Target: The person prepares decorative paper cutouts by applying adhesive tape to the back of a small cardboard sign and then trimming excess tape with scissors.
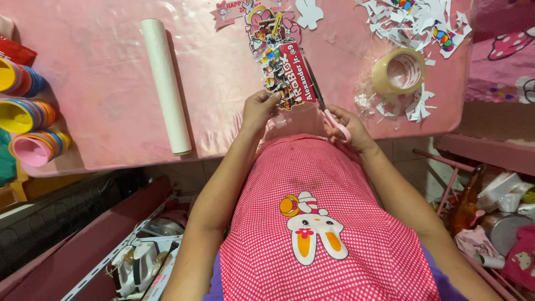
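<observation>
My left hand (258,107) pinches the lower edge of a printed paper cutout (284,75) with small colourful cartoon figures and a red label, held above the pink table (100,83). My right hand (345,127) grips pink-handled scissors (326,106); their blades run up along the cutout's right edge. Both hands sit close together at the table's near edge, over my red-and-white checked apron with a rabbit picture.
A white paper roll (165,83) lies left of my hands. Stacks of coloured plastic cups (28,114) line the left edge. A clear tape roll (397,71) and white paper scraps (415,25) lie at the right. More cutouts (267,14) rest farther back. Clutter fills the floor on both sides.
</observation>
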